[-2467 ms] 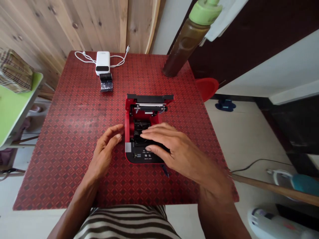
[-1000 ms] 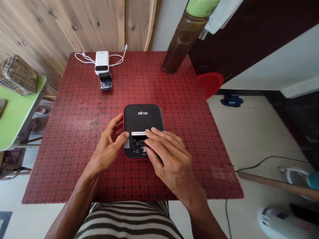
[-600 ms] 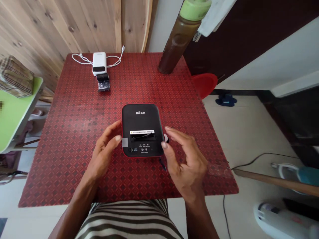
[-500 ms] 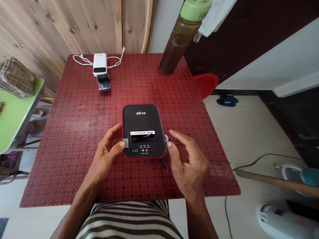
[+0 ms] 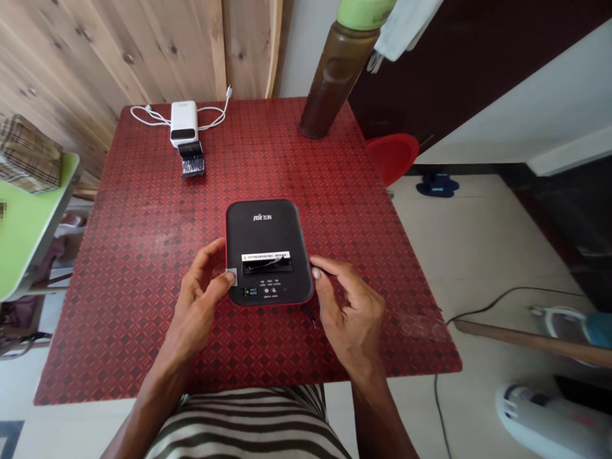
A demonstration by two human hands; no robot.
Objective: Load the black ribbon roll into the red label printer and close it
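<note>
A black thermal printer with red sides and a FEIE logo lies near the middle of the table. Its slot sits under a white warning strip, above small buttons and icons. My left hand grips the printer's left edge, thumb on top at a small grey patch and fingers down the side. At the right edge, my right hand has thumb and forefinger closed together against the printer's side; what lies between them is hidden. A short black cord pokes out beneath the lower right corner.
On the red patterned table a white power bank with a cable lies at the back left, a black strip beside it. A tall brown bottle stands at the back right. A red stool is beyond the right edge.
My right thumb and forefinger have closed in against the printer's right side, covering a small whitish piece seen there before. My left hand keeps its grip; the whole view has shifted slightly.
</note>
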